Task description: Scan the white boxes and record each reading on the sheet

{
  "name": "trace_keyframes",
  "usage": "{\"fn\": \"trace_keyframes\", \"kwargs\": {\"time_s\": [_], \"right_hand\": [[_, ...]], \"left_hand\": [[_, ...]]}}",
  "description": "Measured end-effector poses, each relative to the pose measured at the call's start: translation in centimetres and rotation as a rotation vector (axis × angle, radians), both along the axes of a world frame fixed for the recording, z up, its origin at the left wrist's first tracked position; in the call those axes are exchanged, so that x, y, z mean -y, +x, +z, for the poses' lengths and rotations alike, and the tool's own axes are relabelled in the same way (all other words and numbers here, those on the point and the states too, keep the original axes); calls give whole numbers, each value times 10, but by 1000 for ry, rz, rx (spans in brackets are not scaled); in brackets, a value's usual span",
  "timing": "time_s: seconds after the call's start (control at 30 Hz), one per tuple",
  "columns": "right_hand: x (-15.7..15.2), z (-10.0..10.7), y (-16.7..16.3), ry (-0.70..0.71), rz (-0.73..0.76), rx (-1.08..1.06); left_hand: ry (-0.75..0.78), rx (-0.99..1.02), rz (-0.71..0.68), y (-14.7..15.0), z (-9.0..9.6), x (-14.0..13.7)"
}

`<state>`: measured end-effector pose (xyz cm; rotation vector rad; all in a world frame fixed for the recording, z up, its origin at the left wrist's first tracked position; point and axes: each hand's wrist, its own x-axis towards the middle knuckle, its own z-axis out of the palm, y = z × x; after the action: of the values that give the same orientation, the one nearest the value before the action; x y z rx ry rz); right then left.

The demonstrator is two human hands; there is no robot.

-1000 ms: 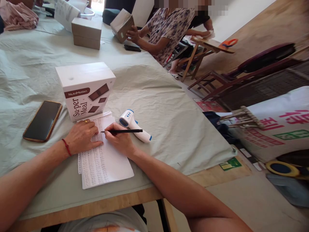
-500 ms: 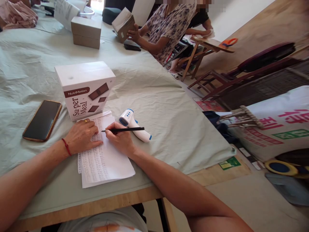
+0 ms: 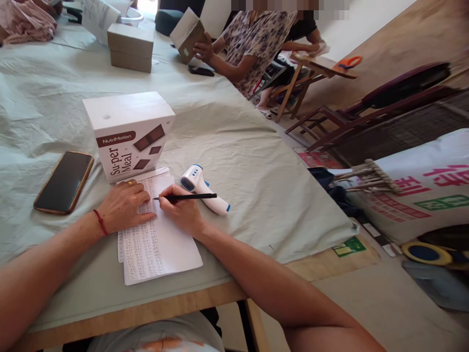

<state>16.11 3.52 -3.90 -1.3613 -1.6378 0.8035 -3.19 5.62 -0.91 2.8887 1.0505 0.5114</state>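
A black pen (image 3: 190, 196) is pinched in my right hand (image 3: 181, 210), its tip on a stack of paper (image 3: 179, 252). Columns of small handwriting cover the left part of the top sheet; its right part is blank. My left hand (image 3: 126, 205) lies flat over the written part, fingers stretched out. Just beyond the paper stands a white box (image 3: 128, 105) printed with brown shapes. A white and blue infrared thermometer (image 3: 205, 189) lies right of the paper, close behind the pen. Left of the box rests a smartphone (image 3: 64, 182) with a dark screen.
A cardboard box (image 3: 131, 48) stands at the table's far side. Across the table, a person in a patterned shirt (image 3: 252, 44) holds another carton (image 3: 188, 36). Beyond the right edge are a wooden chair (image 3: 366, 107) and a printed white sack (image 3: 414, 190).
My right hand and the pen have shifted very slightly to the left on the paper. My left hand stays in place.
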Motion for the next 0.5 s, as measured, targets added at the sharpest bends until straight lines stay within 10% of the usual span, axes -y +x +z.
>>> {"fn": "trace_keyframes", "kwargs": {"time_s": [0.5], "right_hand": [[1,0,1,19,-10,-3]], "left_hand": [[-9,-5,3,-1,0,0]]}}
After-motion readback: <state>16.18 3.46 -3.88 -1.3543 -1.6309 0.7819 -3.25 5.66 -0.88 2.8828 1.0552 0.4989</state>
